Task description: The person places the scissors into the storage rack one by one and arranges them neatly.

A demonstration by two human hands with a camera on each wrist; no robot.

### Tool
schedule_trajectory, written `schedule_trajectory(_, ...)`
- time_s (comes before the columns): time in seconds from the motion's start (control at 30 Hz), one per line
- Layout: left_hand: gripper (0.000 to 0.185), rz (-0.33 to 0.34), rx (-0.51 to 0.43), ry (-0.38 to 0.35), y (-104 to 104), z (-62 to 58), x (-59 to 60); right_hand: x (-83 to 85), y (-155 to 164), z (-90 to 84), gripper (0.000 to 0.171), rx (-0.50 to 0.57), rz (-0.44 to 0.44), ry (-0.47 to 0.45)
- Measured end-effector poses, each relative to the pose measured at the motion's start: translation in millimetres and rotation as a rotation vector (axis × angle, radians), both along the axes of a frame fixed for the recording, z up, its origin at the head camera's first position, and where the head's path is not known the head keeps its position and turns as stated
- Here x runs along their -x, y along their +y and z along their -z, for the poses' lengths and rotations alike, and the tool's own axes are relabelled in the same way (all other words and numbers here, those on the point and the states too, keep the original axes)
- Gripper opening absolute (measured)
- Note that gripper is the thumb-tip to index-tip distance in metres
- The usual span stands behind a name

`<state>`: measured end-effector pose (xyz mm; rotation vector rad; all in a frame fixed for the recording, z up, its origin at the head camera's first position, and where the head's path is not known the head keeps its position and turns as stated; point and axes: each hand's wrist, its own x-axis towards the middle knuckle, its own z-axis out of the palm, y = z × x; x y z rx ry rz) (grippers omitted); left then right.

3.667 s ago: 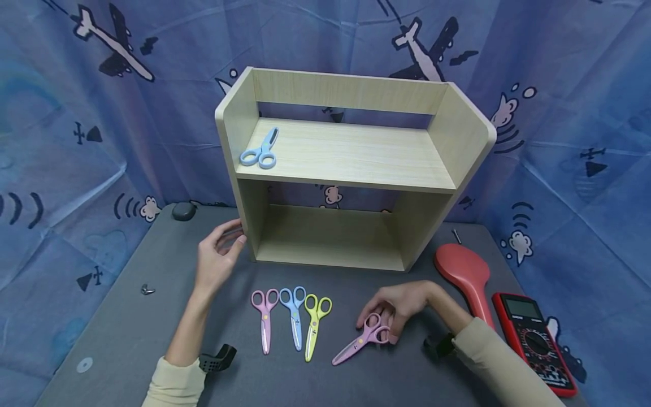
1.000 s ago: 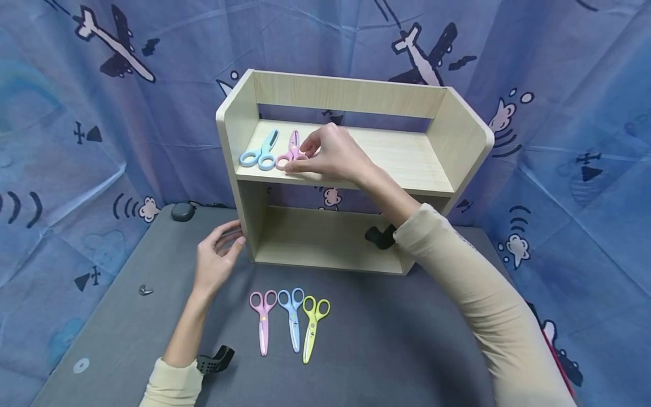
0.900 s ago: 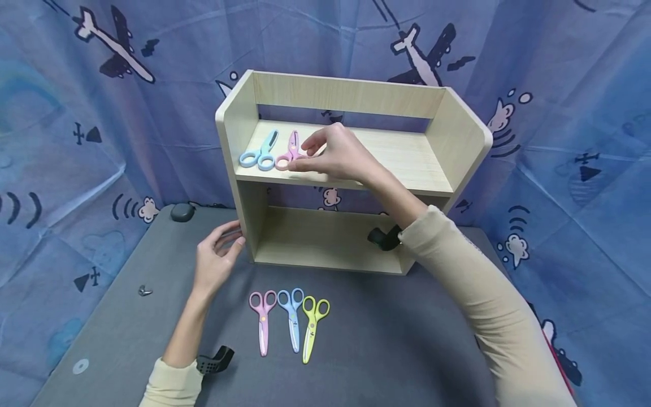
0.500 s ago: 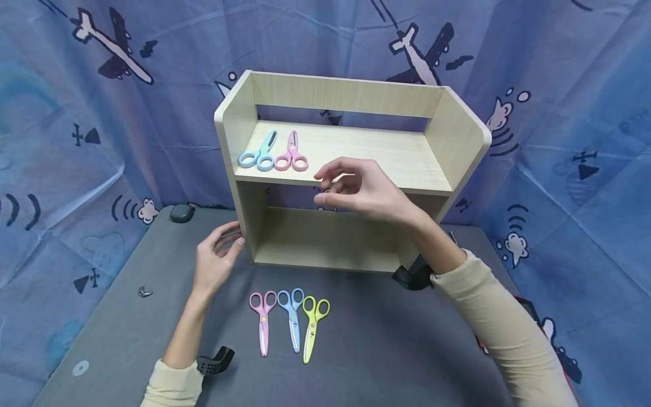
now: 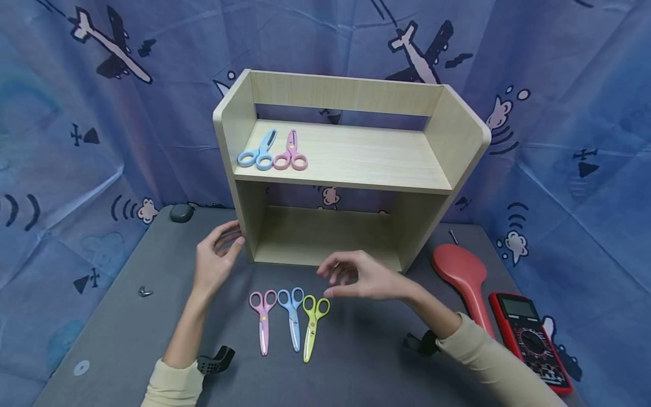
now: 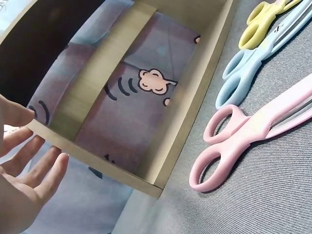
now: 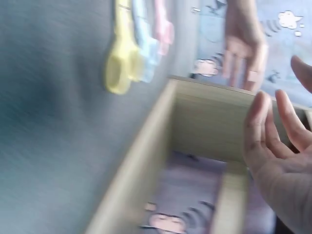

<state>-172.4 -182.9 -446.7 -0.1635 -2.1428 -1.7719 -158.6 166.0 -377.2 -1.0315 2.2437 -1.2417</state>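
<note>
My left hand [image 5: 216, 257] rests its fingertips against the left side of the pale wooden shelf [image 5: 330, 184], fingers relaxed. My right hand [image 5: 363, 276] hovers in front of the shelf's bottom board with nothing in it, its fingers loosely bent, close to the handles of yellow scissors [image 5: 312, 328]. Left of these on the table lie blue scissors [image 5: 292, 318] and pink scissors [image 5: 263, 322], blades toward me. On the upper shelf sit another pair of blue scissors [image 5: 259, 151] and another pair of pink scissors [image 5: 291, 151], side by side at the left with blades pointing back.
At the right of the grey table [image 5: 376, 362] lie a red paddle-shaped object [image 5: 461, 271], a red multimeter [image 5: 531, 342] and a small metal bolt [image 5: 454, 237]. A black mouse [image 5: 181, 213] and a small metal piece [image 5: 144, 291] are at the left. A patterned blue curtain surrounds the table.
My right hand carried pink scissors from the table to the upper shelf, let them go beside the blue pair, then came back down toward the yellow scissors. My left hand stayed put.
</note>
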Motion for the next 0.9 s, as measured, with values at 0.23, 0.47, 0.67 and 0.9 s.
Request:
schedule_trajectory(0.23, 0.043, -0.002, 0.004, -0.009, -0.8, -0.7, -0.4, 5.8, -3.3, 63.9, 0.046, -0.122, -0.054, -0.096)
schedule_trajectory(0.47, 0.042, -0.005, 0.002, -0.003, -0.8, -1.8, -0.2, 13.4, -8.3, 97.7, 0.048, -0.174, -0.049, 0.000)
schedule_trajectory(0.67, 0.042, -0.004, -0.017, 0.003, -0.9, -1.2, 0.4, 17.9, -11.4, 103.7, 0.051, -0.200, -0.045, 0.069)
schedule_trajectory(0.9, 0.043, -0.002, -0.002, -0.001, -0.9, -0.7, 0.7, 25.4, -4.7, 97.1, 0.067, -0.282, -0.144, 0.036)
